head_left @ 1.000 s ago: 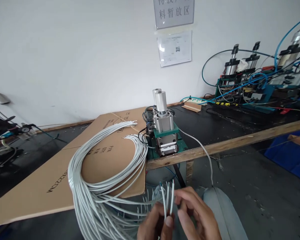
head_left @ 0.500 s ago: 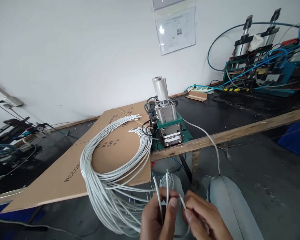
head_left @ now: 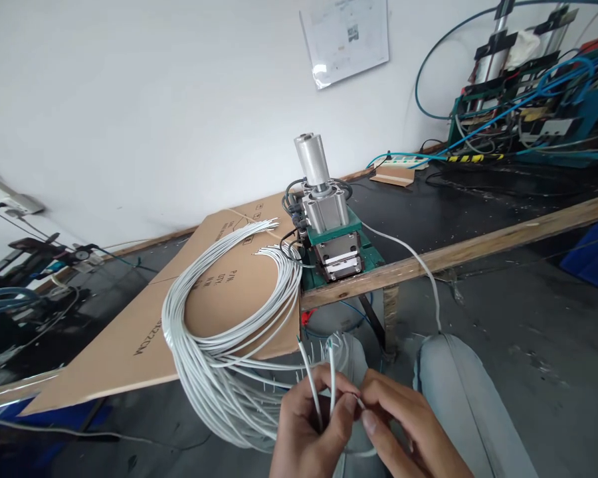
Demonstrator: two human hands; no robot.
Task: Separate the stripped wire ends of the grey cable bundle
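My left hand (head_left: 306,431) pinches a few thin white wires (head_left: 313,378) upright, their stripped tips pointing up. My right hand (head_left: 403,425) touches it from the right, thumb and forefinger closed on one of the same wires. Both hands sit low in the view, above my lap. A large looped bundle of white wires (head_left: 214,345) hangs over the near edge of a flattened cardboard sheet (head_left: 129,345) to the left. Just beyond the hands, a small pneumatic machine (head_left: 329,232) with a silver cylinder stands on the bench edge.
A dark workbench (head_left: 478,219) with a wooden front rail runs to the right. More pneumatic machines with blue hoses (head_left: 528,93) stand at its far right. A grey cable (head_left: 418,265) drops from the machine to my knee (head_left: 458,385). Equipment (head_left: 20,279) sits at far left.
The view has tilted down and shifted left. My hands stay together on the wires, and the right hand's fingers have closed nearer to the left thumb.
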